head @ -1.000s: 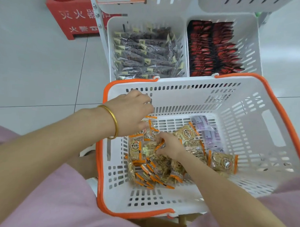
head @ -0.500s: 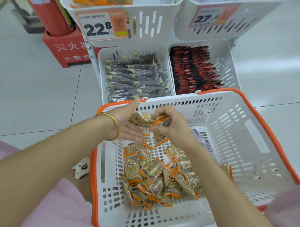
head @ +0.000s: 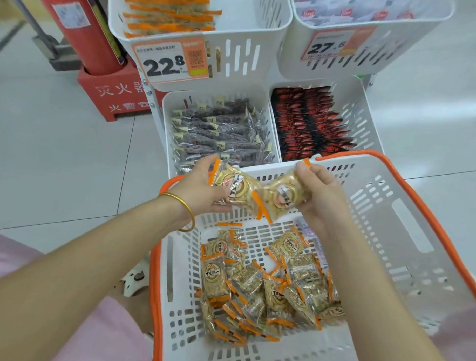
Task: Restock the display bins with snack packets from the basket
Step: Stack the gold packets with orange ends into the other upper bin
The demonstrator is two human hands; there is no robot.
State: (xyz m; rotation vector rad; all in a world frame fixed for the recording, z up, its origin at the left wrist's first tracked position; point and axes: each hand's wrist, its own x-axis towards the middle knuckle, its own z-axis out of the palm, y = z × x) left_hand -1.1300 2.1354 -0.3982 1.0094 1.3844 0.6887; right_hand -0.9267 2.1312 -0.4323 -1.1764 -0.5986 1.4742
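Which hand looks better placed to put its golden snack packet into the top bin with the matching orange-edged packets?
Left, probably. The left hand holds one packet in line with the top-left bin of matching orange-edged packets; the right hand, gripping another packet, sits under the top-right bin.

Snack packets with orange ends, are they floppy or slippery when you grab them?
Probably a bit slippery: the clear wrap on the snack packets shines. Likely light: the left hand and right hand hold them up with just fingers. The bulging middles look firm, but the flat orange ends would probably bend.
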